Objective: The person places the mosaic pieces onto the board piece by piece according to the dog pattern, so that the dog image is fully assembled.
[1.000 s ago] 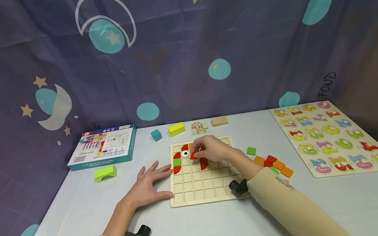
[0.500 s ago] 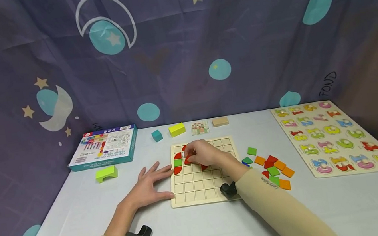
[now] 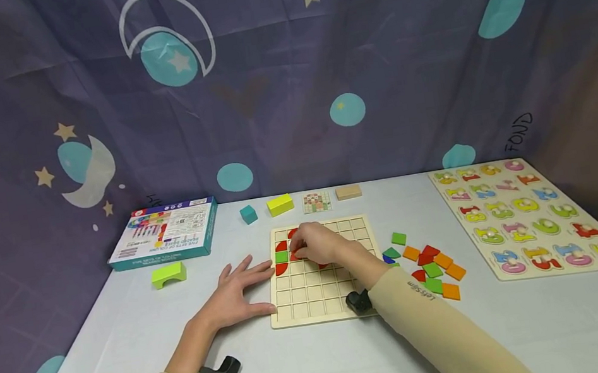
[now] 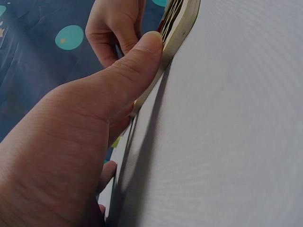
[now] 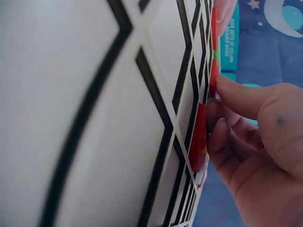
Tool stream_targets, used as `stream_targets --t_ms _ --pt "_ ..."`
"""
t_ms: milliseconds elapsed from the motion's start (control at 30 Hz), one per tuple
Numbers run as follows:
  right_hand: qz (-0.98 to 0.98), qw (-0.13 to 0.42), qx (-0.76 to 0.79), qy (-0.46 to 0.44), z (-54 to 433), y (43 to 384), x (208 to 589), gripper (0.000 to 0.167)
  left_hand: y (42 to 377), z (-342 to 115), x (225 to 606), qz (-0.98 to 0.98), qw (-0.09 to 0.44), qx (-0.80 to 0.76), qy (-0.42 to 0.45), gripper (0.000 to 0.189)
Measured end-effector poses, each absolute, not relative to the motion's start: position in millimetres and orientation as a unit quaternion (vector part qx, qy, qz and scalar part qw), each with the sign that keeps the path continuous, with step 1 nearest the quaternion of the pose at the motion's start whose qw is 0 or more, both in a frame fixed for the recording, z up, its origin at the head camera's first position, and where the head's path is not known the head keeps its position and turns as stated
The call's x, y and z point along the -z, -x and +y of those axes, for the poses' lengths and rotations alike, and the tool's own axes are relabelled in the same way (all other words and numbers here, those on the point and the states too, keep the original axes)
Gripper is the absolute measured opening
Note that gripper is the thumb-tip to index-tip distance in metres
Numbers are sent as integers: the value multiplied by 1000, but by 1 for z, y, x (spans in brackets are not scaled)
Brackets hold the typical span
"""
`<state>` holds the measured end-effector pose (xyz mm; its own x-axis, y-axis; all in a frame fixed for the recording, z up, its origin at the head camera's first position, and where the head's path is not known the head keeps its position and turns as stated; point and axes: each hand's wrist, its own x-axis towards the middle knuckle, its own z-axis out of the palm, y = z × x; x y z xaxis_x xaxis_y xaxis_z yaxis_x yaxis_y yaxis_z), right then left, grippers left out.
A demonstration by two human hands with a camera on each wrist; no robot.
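Note:
A wooden grid board [image 3: 316, 306] lies flat on the white table. Over its upper left part my right hand [image 3: 315, 245] pinches a red quarter-circle tile [image 3: 293, 257] at one of the cells, the fingers covering much of it. Beside that hand sit other red tiles [image 3: 282, 269] and a green square tile [image 3: 281, 257] in cells. In the right wrist view another red tile [image 5: 199, 137] sits on the grid below the fingertips. My left hand [image 3: 236, 294] rests with spread fingers at the board's left edge; its thumb [image 4: 149, 42] touches that edge in the left wrist view.
Loose orange, green, red and blue tiles [image 3: 432, 270] lie right of the board. Farther right is a number puzzle [image 3: 501, 215]. Behind stand a teal block [image 3: 248, 214], yellow block [image 3: 280, 205], pattern card [image 3: 316, 202] and wooden block [image 3: 348, 192]. A green arch [image 3: 168, 274] and box [image 3: 165, 234] are left.
My right hand has moved left across the board with the red quarter-circle tile and lowered it to a cell. The left hand stays in place.

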<state>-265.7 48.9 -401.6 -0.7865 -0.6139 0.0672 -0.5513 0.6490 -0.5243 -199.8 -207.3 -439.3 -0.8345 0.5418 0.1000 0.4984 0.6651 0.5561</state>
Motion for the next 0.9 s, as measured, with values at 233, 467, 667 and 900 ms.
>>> stream_targets --t_ms 233,467,667,900 --pt "908 79 294 287 54 265 399 12 200 -207 438 915 44 -288 -279 77" --pt "895 98 349 261 86 264 391 13 200 -205 439 913 47 -291 -281 77" --pt "879 105 388 255 125 258 385 21 199 -205 440 912 41 -293 -284 78" --pt "891 94 385 222 164 249 381 21 198 -205 439 913 38 -292 -281 78"
